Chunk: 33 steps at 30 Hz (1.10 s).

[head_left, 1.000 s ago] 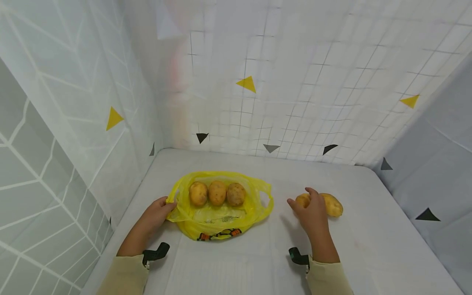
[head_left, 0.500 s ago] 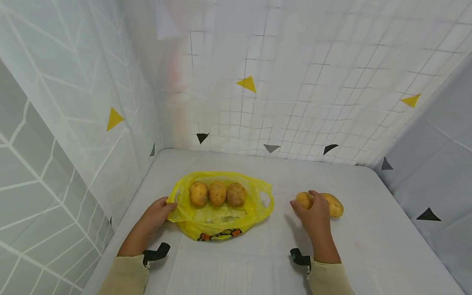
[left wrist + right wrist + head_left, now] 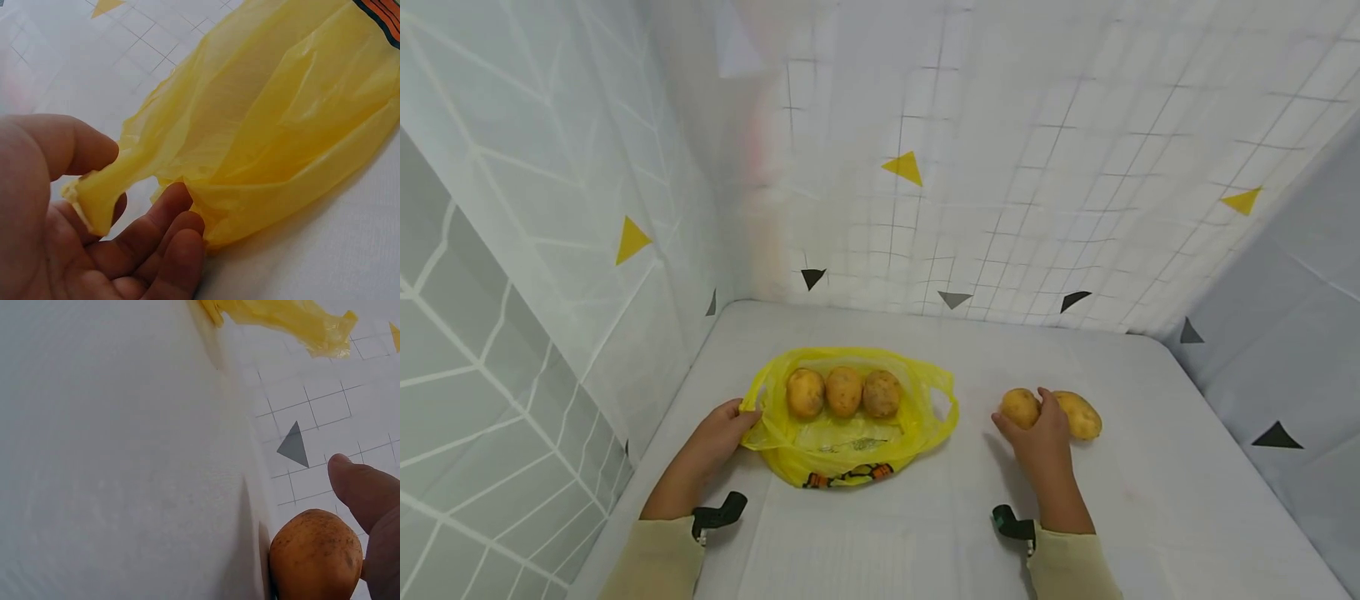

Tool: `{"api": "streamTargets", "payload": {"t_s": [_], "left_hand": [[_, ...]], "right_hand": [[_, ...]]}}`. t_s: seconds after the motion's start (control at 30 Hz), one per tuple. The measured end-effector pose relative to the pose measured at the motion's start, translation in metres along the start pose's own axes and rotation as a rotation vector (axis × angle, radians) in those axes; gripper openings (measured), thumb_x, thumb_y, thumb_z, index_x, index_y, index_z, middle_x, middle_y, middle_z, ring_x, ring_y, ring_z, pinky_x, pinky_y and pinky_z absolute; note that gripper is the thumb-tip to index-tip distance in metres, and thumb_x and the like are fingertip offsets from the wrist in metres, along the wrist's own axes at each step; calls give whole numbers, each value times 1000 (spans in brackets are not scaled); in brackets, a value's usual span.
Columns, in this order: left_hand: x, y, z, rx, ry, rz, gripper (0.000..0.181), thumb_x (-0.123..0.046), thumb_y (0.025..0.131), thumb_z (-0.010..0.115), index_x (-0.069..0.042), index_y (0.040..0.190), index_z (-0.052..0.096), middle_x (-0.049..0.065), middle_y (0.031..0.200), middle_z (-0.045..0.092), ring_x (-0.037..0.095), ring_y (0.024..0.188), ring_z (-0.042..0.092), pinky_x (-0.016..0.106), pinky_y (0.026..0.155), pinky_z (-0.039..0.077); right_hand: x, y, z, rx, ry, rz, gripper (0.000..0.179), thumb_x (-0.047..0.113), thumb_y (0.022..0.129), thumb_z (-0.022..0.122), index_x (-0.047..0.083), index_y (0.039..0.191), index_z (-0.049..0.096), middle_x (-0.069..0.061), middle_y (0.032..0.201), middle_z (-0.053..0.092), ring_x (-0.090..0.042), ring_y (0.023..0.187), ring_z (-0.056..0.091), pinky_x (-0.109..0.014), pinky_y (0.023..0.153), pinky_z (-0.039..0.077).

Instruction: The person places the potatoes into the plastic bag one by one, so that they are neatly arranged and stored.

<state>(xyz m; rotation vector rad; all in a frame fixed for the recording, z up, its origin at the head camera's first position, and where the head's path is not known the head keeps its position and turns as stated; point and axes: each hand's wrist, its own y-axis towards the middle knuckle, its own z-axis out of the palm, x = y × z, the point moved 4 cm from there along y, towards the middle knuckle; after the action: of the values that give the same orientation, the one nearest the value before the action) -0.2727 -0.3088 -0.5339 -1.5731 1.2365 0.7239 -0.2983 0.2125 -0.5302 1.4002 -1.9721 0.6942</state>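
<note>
In the head view a thin yellow plastic bag [image 3: 850,442] lies with its mouth spread open, three potatoes [image 3: 843,392] in a row inside. My left hand [image 3: 722,433] pinches the bag's left handle [image 3: 94,200] between thumb and fingers. My right hand [image 3: 1043,442] is spread around a small round potato [image 3: 1019,407] that rests on the table, thumb to its left and a finger at its right. The right wrist view shows a gap between the thumb [image 3: 362,487] and that potato. Just right of it lies a longer potato [image 3: 1078,416], partly behind the hand.
A white cover lies over the table [image 3: 850,550]. Patterned white sheeting [image 3: 1000,208] with yellow, black and grey triangles rises at the back and on both sides.
My right hand has moved slightly right and lower about the small potato, its thumb and finger closer together than before. My left hand keeps its place on the bag handle.
</note>
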Motion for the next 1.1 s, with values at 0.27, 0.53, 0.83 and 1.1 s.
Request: {"api": "streamTargets", "payload": {"t_s": [0.27, 0.53, 0.83, 1.1], "left_hand": [[-1, -1, 1, -3, -2, -6, 41, -38, 108, 54, -5, 131, 60, 5, 109, 59, 21, 99, 53, 33, 87, 45], [0, 0, 1, -3, 5, -13, 42, -39, 107, 54, -5, 132, 60, 5, 111, 60, 21, 100, 54, 33, 87, 45], [3, 2, 0, 14, -9, 7, 46, -39, 107, 54, -5, 138, 57, 6, 117, 60, 21, 105, 54, 32, 90, 46], [3, 3, 0, 10, -19, 13, 44, -36, 107, 55, -3, 136, 57, 6, 114, 60, 21, 101, 54, 32, 87, 46]], "right_hand": [[-7, 2, 3, 5, -7, 14, 113, 44, 89, 82, 5, 166, 11, -29, 167, 23, -48, 152, 28, -67, 119, 28], [-9, 0, 4, 2, -15, -7, 103, 39, 92, 79, 2, 165, 16, -27, 166, 27, -46, 151, 30, -65, 120, 28], [-9, -1, 4, -26, -10, -36, 92, 38, 95, 73, 3, 164, 22, -24, 162, 37, -42, 142, 42, -64, 116, 35], [-9, -1, 4, -24, -14, -29, 93, 39, 95, 74, 3, 164, 22, -24, 162, 38, -43, 142, 42, -64, 115, 35]]}}
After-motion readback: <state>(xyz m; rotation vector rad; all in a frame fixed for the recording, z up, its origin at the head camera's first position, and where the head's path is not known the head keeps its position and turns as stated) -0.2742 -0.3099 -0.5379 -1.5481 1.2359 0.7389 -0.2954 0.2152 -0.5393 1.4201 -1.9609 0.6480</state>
